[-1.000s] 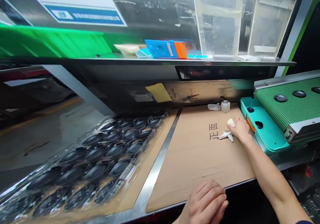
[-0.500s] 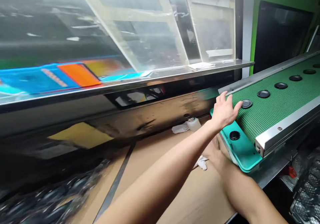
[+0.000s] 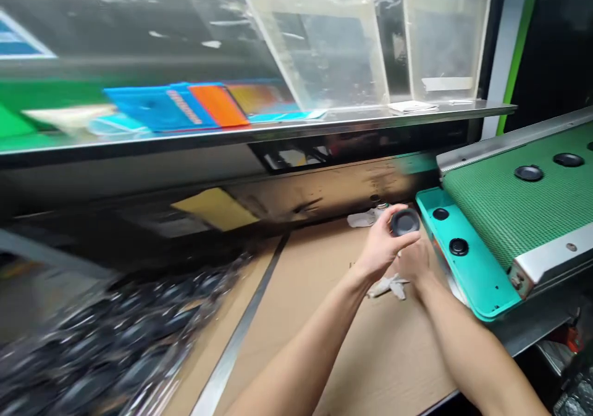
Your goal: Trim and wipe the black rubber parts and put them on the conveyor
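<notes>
My left hand (image 3: 382, 247) holds a round black disc-shaped part (image 3: 404, 222) in its fingertips, raised above a brown cardboard sheet (image 3: 384, 354). Just behind it, my right hand (image 3: 414, 261) sits close by, next to the teal end plate (image 3: 470, 261) of a conveyor. The left hand hides the right hand's fingers, so its grip cannot be seen. A crumpled white cloth (image 3: 388, 287) lies on the cardboard below both hands. A second white cloth (image 3: 361, 220) lies further back.
A green mesh conveyor belt (image 3: 504, 199) carrying black discs runs at the right. A blurred plastic tray of black discs (image 3: 115, 335) lies at the left. Above stands a steel shelf (image 3: 278, 128) with blue and orange boxes (image 3: 176, 107) behind clear panels.
My left hand has come back from the belt and now holds a black disc over the cardboard. My right hand has moved up beside it, and the view has swung slightly left.
</notes>
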A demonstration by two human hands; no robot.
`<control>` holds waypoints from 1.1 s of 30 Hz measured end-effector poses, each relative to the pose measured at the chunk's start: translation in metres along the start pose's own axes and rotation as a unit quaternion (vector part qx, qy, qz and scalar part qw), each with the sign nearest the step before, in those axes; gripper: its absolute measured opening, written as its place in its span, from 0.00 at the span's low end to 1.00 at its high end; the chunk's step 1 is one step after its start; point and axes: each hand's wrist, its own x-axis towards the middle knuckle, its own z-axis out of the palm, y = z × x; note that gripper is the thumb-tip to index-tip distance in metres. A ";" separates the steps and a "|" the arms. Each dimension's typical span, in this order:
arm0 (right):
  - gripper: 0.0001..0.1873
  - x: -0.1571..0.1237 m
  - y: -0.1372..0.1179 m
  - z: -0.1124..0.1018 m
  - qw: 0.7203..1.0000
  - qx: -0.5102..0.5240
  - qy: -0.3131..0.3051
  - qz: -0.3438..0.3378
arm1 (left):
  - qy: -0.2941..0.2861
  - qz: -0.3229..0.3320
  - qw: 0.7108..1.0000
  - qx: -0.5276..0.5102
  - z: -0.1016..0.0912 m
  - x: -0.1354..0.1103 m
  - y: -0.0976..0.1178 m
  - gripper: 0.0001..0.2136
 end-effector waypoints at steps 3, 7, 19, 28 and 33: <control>0.16 -0.001 -0.003 0.002 1.000 -0.015 0.013 0.004 | 0.105 -0.145 0.981 -0.077 -0.078 -0.049 -0.036 0.32; 0.19 -0.004 -0.013 -0.002 0.989 0.014 0.136 -0.048 | 0.140 -0.203 0.943 -0.224 -0.128 -0.090 -0.068 0.27; 0.20 -0.050 -0.091 0.022 0.957 0.077 0.134 -0.246 | 0.030 -0.188 0.826 -0.530 -0.130 -0.090 -0.066 0.11; 0.21 -0.041 -0.100 0.032 0.961 0.026 0.124 -0.246 | 0.136 -0.237 0.820 -0.503 -0.131 -0.085 -0.074 0.21; 0.20 -0.042 -0.101 0.030 0.968 -0.008 0.104 -0.230 | 0.127 -0.231 0.825 -0.500 -0.126 -0.085 -0.078 0.21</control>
